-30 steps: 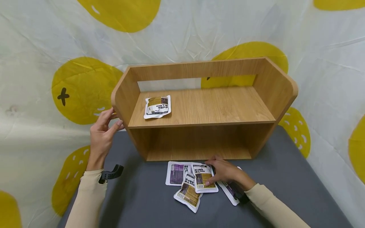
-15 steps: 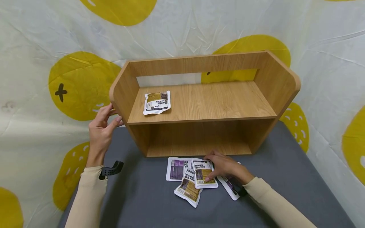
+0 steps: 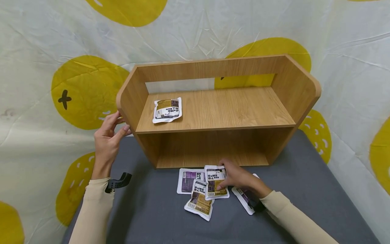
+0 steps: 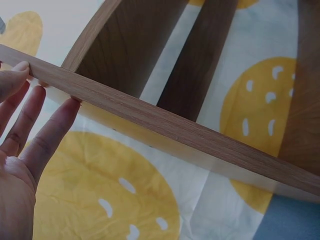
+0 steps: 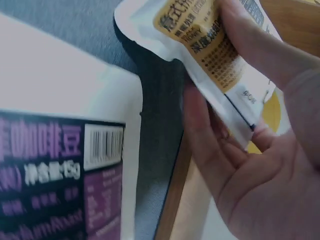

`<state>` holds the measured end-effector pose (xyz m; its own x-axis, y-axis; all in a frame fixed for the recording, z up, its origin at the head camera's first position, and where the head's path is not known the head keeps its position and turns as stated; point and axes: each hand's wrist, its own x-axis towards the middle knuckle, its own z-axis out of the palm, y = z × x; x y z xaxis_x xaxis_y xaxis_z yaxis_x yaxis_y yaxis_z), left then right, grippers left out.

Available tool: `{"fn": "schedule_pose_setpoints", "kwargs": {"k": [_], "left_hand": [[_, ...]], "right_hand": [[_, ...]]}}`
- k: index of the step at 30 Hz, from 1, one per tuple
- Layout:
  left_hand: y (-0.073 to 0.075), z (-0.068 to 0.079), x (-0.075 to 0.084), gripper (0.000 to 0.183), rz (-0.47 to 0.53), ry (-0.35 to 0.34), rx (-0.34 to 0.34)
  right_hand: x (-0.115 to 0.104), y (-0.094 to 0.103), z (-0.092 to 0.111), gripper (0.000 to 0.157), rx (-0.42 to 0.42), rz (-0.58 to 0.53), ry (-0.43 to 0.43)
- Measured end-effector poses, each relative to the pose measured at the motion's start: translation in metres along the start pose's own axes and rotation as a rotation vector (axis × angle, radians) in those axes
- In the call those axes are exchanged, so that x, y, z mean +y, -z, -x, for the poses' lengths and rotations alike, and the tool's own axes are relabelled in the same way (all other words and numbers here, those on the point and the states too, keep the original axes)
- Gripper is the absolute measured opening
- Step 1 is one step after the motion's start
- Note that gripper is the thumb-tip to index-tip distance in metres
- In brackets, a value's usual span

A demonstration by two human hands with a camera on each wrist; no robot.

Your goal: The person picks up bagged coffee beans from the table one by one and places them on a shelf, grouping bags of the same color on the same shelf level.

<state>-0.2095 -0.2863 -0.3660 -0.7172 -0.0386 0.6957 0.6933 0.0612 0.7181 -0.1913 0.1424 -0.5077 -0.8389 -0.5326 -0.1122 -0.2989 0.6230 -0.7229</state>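
My right hand (image 3: 236,175) pinches a white-edged coffee pouch with a yellow-brown label (image 3: 215,184). In the right wrist view its thumb lies on the label side and the fingers are behind, with the pouch tilted. A second yellow-brown pouch (image 3: 199,203) and a purple-labelled coffee bean packet (image 3: 187,183) overlap it in the head view. Another purple packet (image 3: 242,200) is partly hidden by my right wrist. My left hand (image 3: 108,142) touches the left side panel of the wooden shelf (image 3: 213,128), fingers extended and thumb at the panel's edge (image 4: 125,97).
One pouch (image 3: 167,110) lies on the shelf's upper board, at the left. The shelf stands at the back of the dark grey table (image 3: 170,230), its lower compartment facing me. Behind hangs a white cloth (image 3: 189,30) with yellow shapes.
My right hand has picked the pouch up a little and shifted it slightly left. The pouch beside it has slid slightly left. My left hand stays at the shelf side.
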Motion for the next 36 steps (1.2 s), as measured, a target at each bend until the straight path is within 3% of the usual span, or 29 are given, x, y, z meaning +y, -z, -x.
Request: {"fn": "schedule_pose_setpoints", "kwargs": {"k": [3,6,12,18,25,30,36], "left_hand": [[0.0,0.0,0.0,0.06,-0.001,-0.001,0.0],[0.0,0.0,0.0,0.06,-0.002,-0.003,0.0],[0.0,0.0,0.0,0.06,0.009,-0.012,-0.004],[-0.001,-0.001,0.001,0.06,0.027,-0.018,-0.011],[-0.001,-0.001,0.0,0.061,0.034,-0.02,-0.013],[-0.001,-0.002,0.0,0.061,0.025,-0.021,-0.015],[0.0,-0.001,0.0,0.06,0.018,-0.022,-0.02]], "right_hand": [[0.004,0.001,0.0,0.069,-0.002,-0.204,0.001],[0.007,0.003,0.0,0.069,0.029,-0.283,0.014],[0.013,0.006,-0.001,0.074,0.069,-0.3,0.113],[0.014,0.005,0.002,0.07,0.031,-0.364,0.131],[0.013,0.002,0.003,0.07,0.052,-0.356,0.141],[0.015,-0.001,0.003,0.056,0.069,-0.424,0.121],[0.018,-0.003,0.004,0.035,0.058,-0.384,0.103]]}}
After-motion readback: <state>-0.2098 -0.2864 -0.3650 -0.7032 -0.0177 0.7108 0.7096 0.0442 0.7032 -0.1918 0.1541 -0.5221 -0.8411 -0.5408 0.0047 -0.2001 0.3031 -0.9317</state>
